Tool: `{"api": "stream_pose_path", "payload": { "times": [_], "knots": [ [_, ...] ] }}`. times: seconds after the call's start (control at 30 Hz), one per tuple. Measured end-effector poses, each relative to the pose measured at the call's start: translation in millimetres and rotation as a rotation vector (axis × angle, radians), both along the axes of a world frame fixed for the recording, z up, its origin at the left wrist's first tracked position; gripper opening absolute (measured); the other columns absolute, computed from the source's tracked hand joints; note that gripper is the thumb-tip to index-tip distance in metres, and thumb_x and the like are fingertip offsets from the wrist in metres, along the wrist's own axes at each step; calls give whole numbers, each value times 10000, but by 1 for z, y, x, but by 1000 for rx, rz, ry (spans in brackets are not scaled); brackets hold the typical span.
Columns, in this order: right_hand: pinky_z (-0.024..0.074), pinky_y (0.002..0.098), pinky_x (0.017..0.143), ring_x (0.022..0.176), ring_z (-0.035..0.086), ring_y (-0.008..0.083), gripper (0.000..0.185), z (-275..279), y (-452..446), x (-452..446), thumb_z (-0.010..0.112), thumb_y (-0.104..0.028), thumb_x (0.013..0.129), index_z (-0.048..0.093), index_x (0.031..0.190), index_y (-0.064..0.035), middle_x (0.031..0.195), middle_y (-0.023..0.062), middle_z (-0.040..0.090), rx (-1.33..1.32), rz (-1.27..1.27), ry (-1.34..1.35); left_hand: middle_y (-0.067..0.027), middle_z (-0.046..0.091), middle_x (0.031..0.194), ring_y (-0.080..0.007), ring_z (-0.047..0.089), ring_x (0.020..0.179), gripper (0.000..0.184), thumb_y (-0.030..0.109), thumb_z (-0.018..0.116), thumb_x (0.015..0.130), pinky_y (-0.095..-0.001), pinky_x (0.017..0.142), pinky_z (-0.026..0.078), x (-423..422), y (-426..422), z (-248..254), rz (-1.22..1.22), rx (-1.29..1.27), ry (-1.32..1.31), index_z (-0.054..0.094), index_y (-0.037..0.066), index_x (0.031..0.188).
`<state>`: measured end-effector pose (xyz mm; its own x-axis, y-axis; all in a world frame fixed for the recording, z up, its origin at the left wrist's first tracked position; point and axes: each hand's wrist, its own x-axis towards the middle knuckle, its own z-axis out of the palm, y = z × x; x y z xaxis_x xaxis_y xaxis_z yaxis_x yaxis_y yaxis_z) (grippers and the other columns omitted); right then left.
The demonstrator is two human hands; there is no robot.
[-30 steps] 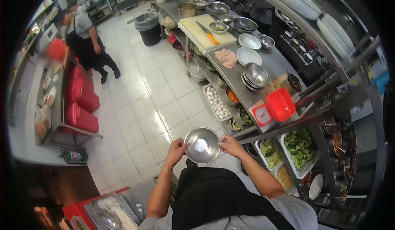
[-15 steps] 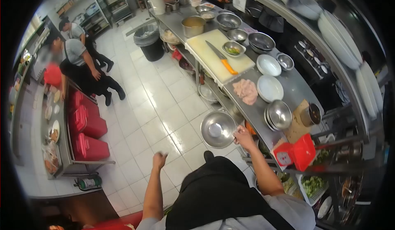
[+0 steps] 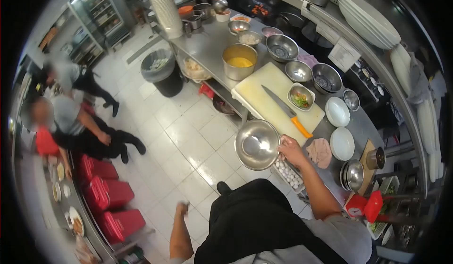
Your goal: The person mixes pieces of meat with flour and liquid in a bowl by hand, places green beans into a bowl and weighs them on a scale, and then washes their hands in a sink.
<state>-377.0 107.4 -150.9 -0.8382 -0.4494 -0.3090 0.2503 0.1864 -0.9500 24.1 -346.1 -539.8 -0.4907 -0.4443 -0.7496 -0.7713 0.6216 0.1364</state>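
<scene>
My right hand (image 3: 292, 150) grips the right rim of a round metal bowl (image 3: 257, 145), which hangs tilted over the floor beside the counter's edge. The inside of the bowl is bare and shiny. My left hand (image 3: 182, 208) is low over the floor tiles, away from the bowl; its fingers look curled, but blur hides whether anything is in them. Close to the bowl lies a cutting board (image 3: 264, 98) with an orange-handled knife (image 3: 281, 104) and a small bowl of chopped vegetables (image 3: 300, 97). A pinkish cloth-like piece (image 3: 319, 152) rests right of my right hand.
White bowls (image 3: 342, 143), stacked metal bowls (image 3: 354, 174) and a red scale (image 3: 356, 206) stand along the counter. A pot of yellow liquid (image 3: 239, 62) is behind the board. A bin (image 3: 163, 75), red containers (image 3: 112, 192) and two people (image 3: 78, 117) are to the left.
My left hand has let go of the bowl since the first frame. My right hand has carried the bowl up and right, toward the cutting board. The view has moved along the counter.
</scene>
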Motion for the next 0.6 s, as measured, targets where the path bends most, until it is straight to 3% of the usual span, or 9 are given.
{"api": "stream_pose_path", "payload": {
  "times": [0.03,0.07,0.1,0.13,0.23,0.3,0.33,0.4,0.6],
  "knots": [
    [447,268,478,507,545,128,132,3,0,-5,594,-76,844,468,808,-53,673,45,527,2,-31,-8,-247,649,765,-377,636,829,611,484,397,938,-473,751,497,-65,-38,-1,-233,-127,179,667,-23,733],
    [446,266,478,505,538,126,122,5,1,-10,591,-77,843,475,815,-50,679,44,527,-19,-50,16,-218,653,820,-379,618,783,333,328,577,874,-449,730,502,-139,-66,36,-358,-303,546,620,-1,895],
    [444,264,479,503,532,124,112,8,-3,-16,588,-79,842,483,822,-47,685,42,527,-43,-70,44,-227,652,887,-415,610,831,414,375,589,868,-461,742,491,-223,-83,83,-46,-173,682,597,-22,986],
    [440,257,473,506,530,123,99,27,-11,-17,579,-75,839,487,819,-44,681,37,525,-26,-126,29,-292,619,1036,-434,600,967,498,373,614,870,-468,839,487,-301,-76,170,100,-44,714,589,-94,1043],
    [435,253,465,510,536,122,97,36,-15,-34,581,-71,829,490,808,-44,681,31,526,45,-201,54,-228,662,874,-363,644,864,398,335,613,875,-425,782,494,-482,-116,232,21,131,917,608,-37,1017],
    [434,250,466,512,536,118,95,45,-25,-50,584,-72,823,494,807,-45,682,28,526,80,-251,78,-101,639,821,-157,631,670,302,260,597,902,-284,535,506,-573,-130,261,-137,156,1127,592,-33,972],
    [432,246,467,514,537,114,93,47,-33,-58,587,-72,817,498,806,-46,683,25,526,120,-282,91,-101,639,821,-157,631,670,302,260,597,902,-284,535,506,-601,-132,281,-154,157,1119,592,-33,972],
    [431,245,466,514,535,111,93,47,-46,-85,589,-72,812,501,809,-45,684,26,526,72,-307,47,-153,648,923,-239,658,809,354,280,593,897,-352,633,549,-644,-131,323,58,470,1005,586,-30,1067],
    [432,241,465,514,527,94,83,55,-103,-146,593,-60,802,512,815,-50,679,23,525,36,-449,7,-112,632,936,-214,663,791,284,175,540,914,-313,588,561,-701,-179,310,72,715,872,549,-42,1097]
  ]
}}
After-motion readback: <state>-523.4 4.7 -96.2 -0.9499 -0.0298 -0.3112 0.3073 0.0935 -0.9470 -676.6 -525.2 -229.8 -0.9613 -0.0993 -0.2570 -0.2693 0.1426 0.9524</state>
